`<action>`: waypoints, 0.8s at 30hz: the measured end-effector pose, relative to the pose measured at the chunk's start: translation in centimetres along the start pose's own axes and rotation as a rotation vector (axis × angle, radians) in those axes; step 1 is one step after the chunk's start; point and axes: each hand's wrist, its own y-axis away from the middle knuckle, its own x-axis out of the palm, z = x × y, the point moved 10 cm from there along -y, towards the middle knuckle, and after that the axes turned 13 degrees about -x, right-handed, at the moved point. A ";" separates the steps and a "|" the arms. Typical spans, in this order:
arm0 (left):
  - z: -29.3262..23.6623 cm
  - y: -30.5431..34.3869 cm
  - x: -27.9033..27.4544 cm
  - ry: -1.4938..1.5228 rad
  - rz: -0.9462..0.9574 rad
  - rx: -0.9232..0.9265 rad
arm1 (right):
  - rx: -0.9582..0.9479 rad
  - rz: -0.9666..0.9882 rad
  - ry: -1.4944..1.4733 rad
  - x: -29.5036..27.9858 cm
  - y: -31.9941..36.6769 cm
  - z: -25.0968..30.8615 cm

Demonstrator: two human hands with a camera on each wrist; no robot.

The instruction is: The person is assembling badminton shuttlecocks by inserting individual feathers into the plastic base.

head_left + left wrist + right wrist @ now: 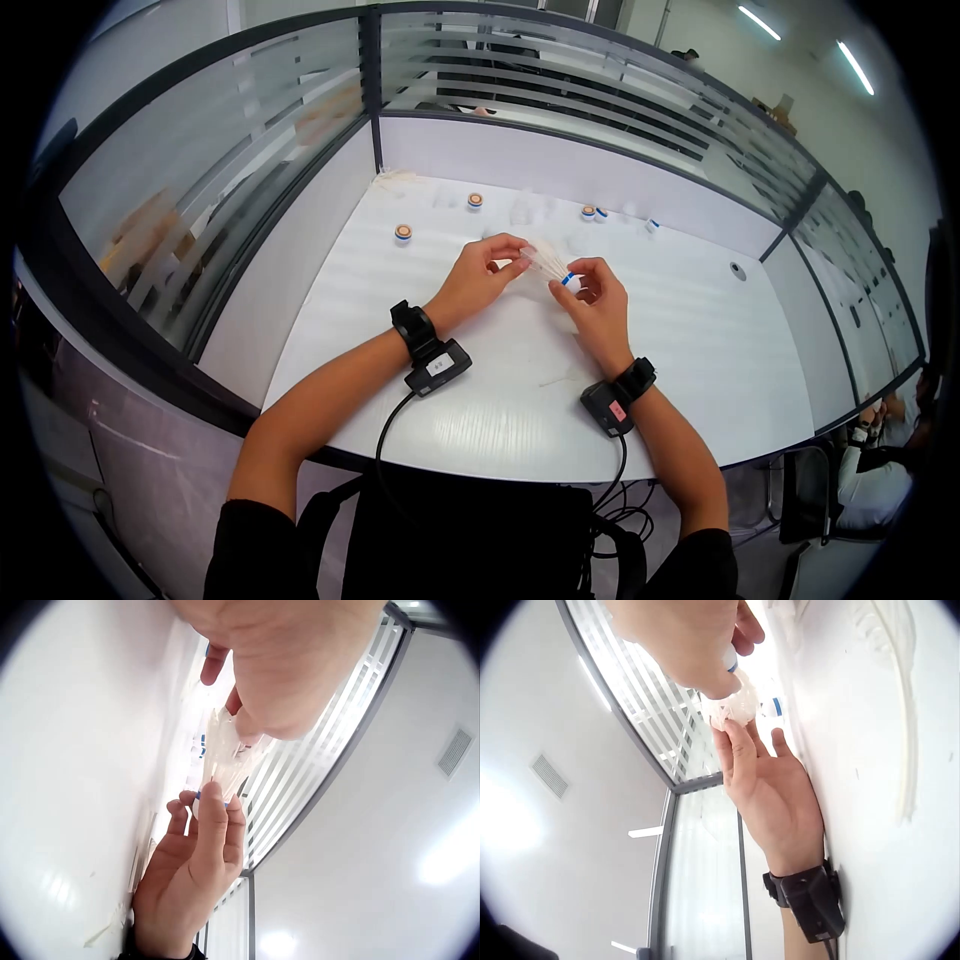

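Note:
A white-feathered shuttlecock (547, 261) with a blue band round its base is held over the table between both hands. The left hand (478, 282) pinches the wide feather end between thumb and fingers. At the other end, the right hand (603, 312) grips the white base near the blue band. In the left wrist view the shuttlecock (225, 761) slants between the two hands, its base partly covered by the right fingers. Seen from the right wrist, the flared feathers of the shuttlecock (733, 711) meet the left thumb and fingertips.
Several round shuttlecock bases stand about the white table (470, 420), among them one at back left (403, 233) and another behind the hands (475, 201). White feathers (397, 180) lie in the far left corner. A loose feather (906, 727) lies near the right wrist. Partition panels (560, 160) enclose the table.

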 end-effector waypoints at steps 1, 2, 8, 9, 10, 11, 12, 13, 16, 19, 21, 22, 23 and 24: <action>-0.3 0.1 0.0 -0.010 -0.008 0.029 | -0.007 -0.001 -0.020 0.0 0.0 0.3; 0.0 0.1 0.1 -0.004 -0.005 0.002 | -0.013 -0.001 -0.042 0.0 0.1 0.5; -1.6 0.8 0.6 -0.078 0.066 -0.068 | 0.000 0.044 -0.107 0.6 0.0 0.6; -1.6 0.8 0.6 -0.072 0.060 -0.060 | -0.012 0.052 -0.130 0.7 0.0 0.8; -1.4 0.9 0.5 -0.066 0.054 -0.057 | -0.015 0.055 -0.141 0.8 0.0 0.8; -1.6 1.0 0.3 -0.079 0.024 -0.020 | -0.015 0.056 -0.155 0.9 0.0 0.8; -1.5 0.9 0.1 -0.092 -0.005 0.016 | -0.014 0.057 -0.169 1.1 0.1 0.8; -1.6 0.9 -0.1 -0.106 -0.034 0.055 | 0.011 0.049 -0.207 1.2 0.2 0.3; -1.0 0.5 -0.3 -0.078 -0.035 0.068 | 0.056 0.035 -0.276 1.4 0.2 -0.6; -1.1 0.6 -0.2 -0.114 -0.039 0.055 | 0.063 0.035 -0.222 1.3 0.1 -0.2; -1.6 1.0 -0.1 -0.120 -0.045 0.059 | 0.038 0.030 -0.206 1.1 0.1 -0.2; -1.9 1.1 0.0 -0.123 -0.048 0.062 | 0.024 0.028 -0.198 1.0 0.1 -0.1; -1.9 1.0 -0.1 -0.117 -0.055 0.045 | 0.021 0.033 -0.196 1.0 0.1 0.0; -1.7 1.0 -0.2 -0.110 -0.062 0.027 | 0.018 0.038 -0.195 1.0 0.1 0.3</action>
